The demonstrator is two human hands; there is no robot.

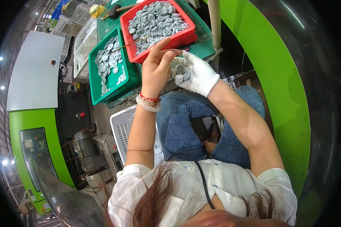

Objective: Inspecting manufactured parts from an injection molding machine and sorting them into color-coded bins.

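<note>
My left hand [158, 68] is bare, with bracelets at the wrist. Its index finger is stretched up and away from the thumb, and I see nothing clearly gripped in it. Close against it on the right, my right hand [199, 75] wears a white glove and cups several small grey spoked discs [180, 69] in its palm. Another grey disc shows in the gap between the two hands, partly hidden. Just beyond my hands stands a red bin [194, 33] heaped with similar grey discs [159, 20]. Left of it, a green bin [133, 75] holds fewer discs [109, 60].
Both bins stand on a green-topped table [206, 38]. A thin stick [130, 44] lies across their rims, and a dark-headed hammer [114, 12] rests behind. A white perforated crate [119, 125] sits beside my legs. Green-and-white machinery [36, 72] stands left; a green panel [280, 83] curves along the right.
</note>
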